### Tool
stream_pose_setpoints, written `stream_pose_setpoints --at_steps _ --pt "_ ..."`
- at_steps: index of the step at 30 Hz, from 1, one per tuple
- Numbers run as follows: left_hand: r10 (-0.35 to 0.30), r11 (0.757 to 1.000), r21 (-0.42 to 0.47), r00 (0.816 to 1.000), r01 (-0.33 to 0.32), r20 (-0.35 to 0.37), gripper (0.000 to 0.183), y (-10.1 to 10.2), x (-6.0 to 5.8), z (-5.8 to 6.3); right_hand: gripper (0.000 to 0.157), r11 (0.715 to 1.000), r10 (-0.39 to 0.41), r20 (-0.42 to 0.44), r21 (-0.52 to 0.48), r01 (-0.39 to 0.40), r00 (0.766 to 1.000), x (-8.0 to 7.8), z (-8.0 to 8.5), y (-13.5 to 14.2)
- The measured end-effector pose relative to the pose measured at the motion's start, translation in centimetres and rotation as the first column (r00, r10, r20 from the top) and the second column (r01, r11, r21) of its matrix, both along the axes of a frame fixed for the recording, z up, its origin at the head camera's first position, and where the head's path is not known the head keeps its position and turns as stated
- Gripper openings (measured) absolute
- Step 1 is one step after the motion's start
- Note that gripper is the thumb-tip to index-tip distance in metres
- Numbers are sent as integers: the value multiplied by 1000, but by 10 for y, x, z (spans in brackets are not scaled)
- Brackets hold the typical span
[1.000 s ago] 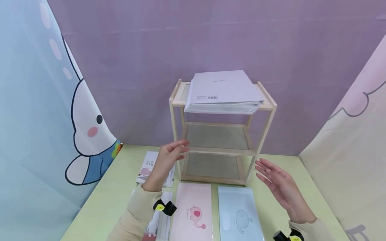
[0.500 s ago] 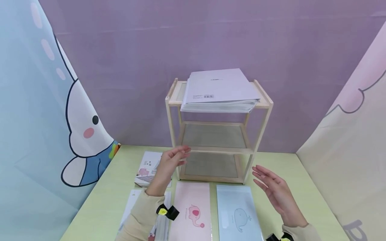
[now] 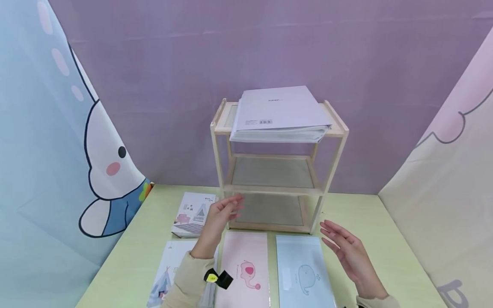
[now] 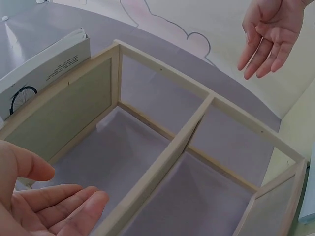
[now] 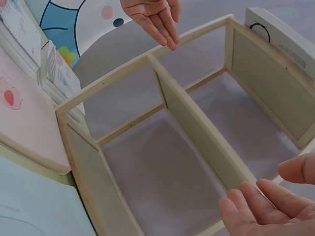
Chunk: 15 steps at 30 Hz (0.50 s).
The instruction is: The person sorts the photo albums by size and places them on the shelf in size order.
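Two bare hands are raised over the pale green tabletop (image 3: pixel 385 239), one at each side of a light wooden rack (image 3: pixel 274 190), which stands toward the far edge. The left hand (image 3: pixel 218 219) is close to the left front leg of the rack; whether they touch, I cannot tell. Its fingers are loosely bent, and the thumb stays apart from them. The right hand (image 3: pixel 351 254) is held beside the right front leg, with a gap between; its fingers are almost straight and its palm turns toward the rack. On the top level lies a pile of white books (image 3: pixel 281 111), a little over the front. Before the rack, toward the near edge, a pink book (image 3: pixel 245 252) with an elephant and a blue book (image 3: pixel 298 256) with a whale lie side by side. More white books (image 3: pixel 192 214) lie toward the left edge. A purple curtain (image 3: pixel 154 85) hangs behind the far edge.
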<state>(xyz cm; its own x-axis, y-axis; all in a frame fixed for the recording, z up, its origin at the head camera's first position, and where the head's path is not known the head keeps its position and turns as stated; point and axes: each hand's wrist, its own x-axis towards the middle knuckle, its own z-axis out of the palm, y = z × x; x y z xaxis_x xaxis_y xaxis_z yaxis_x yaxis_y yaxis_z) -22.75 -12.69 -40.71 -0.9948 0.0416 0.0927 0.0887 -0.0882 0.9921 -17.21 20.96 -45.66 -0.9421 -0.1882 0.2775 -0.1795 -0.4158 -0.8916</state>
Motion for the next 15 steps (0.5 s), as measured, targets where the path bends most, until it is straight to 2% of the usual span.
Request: stream_pose_setpoints --at_steps 7,15 --pt "-12 1000 26 1000 12 2 31 2 2 -13 37 1000 -18 9 6 18 1000 3 -11 -3" --pt "-25 1000 9 999 25 25 31 9 4 -27 40 999 20 9 -43 -20 1000 7 -22 -2"
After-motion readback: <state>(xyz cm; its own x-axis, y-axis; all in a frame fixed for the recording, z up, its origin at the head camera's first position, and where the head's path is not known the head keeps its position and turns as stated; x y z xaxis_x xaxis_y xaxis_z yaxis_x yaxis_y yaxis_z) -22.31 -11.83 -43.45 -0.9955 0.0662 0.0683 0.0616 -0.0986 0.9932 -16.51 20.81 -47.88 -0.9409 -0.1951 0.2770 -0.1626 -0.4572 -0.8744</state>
